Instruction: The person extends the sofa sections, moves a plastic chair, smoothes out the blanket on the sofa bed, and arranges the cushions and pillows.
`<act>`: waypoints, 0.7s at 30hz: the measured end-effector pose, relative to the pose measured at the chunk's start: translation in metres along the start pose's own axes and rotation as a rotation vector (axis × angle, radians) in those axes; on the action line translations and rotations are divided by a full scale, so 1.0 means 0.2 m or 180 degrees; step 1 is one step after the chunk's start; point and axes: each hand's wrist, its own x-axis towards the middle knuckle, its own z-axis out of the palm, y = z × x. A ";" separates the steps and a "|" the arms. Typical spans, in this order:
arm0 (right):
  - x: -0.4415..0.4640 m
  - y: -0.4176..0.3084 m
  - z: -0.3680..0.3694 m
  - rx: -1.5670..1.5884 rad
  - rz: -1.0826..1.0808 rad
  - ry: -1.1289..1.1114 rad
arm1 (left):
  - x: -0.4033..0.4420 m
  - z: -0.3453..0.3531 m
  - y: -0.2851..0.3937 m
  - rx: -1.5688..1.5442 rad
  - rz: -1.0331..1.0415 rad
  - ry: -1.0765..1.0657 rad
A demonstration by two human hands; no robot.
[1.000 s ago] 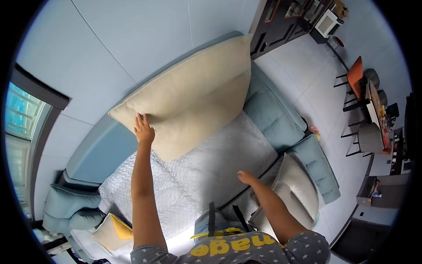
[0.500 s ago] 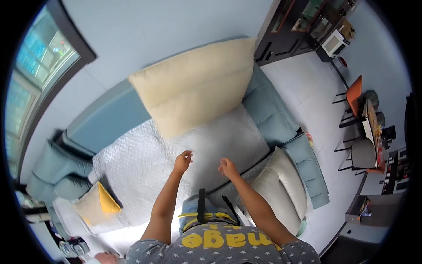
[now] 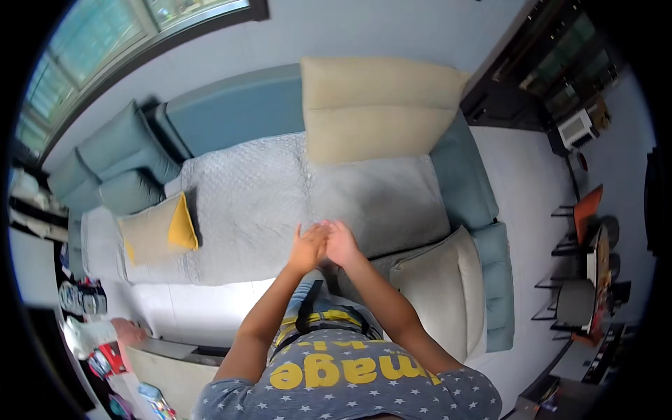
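Note:
My left hand point(image 3: 307, 250) and my right hand point(image 3: 341, 243) meet in front of my body, touching or overlapping at the fingers. Both have their fingers stretched out, and I see nothing held in either. Beneath them lies a light grey quilted cover point(image 3: 245, 189) spread over the sofa seat. A large beige cushion point(image 3: 381, 112) leans against the blue-green sofa back point(image 3: 238, 108). To my right, another beige cushion point(image 3: 437, 287) rests on the sofa's near section.
A beige and yellow pillow point(image 3: 157, 231) lies at the sofa's left end, near blue-green cushions point(image 3: 126, 157). A low table point(image 3: 168, 378) stands close on my left. Chairs point(image 3: 575, 302) and a dining table point(image 3: 598, 273) stand at the far right, beyond the sofa arm point(image 3: 462, 175).
My hands, apart before, have come together. The camera view has turned, shifting the sofa in the frame. The large beige cushion looks more upright against the sofa back.

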 end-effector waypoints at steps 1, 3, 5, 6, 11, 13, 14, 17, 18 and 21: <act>0.02 0.06 0.00 -0.0500 0.0077 0.0165 | -0.08 0.00 -0.07 0.0018 -0.0061 0.0066; -0.01 0.12 0.08 -0.0862 0.0169 0.0213 | -0.25 0.00 -0.22 0.0864 -0.1441 -0.0050; 0.02 0.18 0.10 -0.1058 0.0252 -0.0036 | -0.43 -0.05 -0.41 0.0657 -0.1879 0.0447; 0.06 0.21 0.12 -0.1014 0.0304 -0.0041 | -0.52 -0.08 -0.50 0.0431 -0.2253 0.0915; 0.30 0.49 0.32 -0.1861 0.0555 0.0278 | -0.87 -0.40 -0.73 0.0746 -0.2389 0.1657; 0.45 0.65 0.44 -0.2216 0.0742 -0.0120 | -0.98 -0.51 -0.85 0.0802 -0.2744 0.1968; 0.53 0.74 0.49 -0.2431 0.0823 -0.0082 | -1.04 -0.56 -0.92 0.0895 -0.2907 0.2090; 0.72 1.07 0.70 -0.3018 0.0825 -0.0233 | -1.21 -0.70 -1.18 0.0859 -0.3132 0.2289; 0.81 1.18 0.73 -0.3052 0.0883 -0.0243 | -1.27 -0.75 -1.27 0.0672 -0.3256 0.2286; 1.08 1.51 0.76 -0.3348 0.1012 -0.0203 | -1.44 -0.84 -1.58 0.0733 -0.3374 0.2254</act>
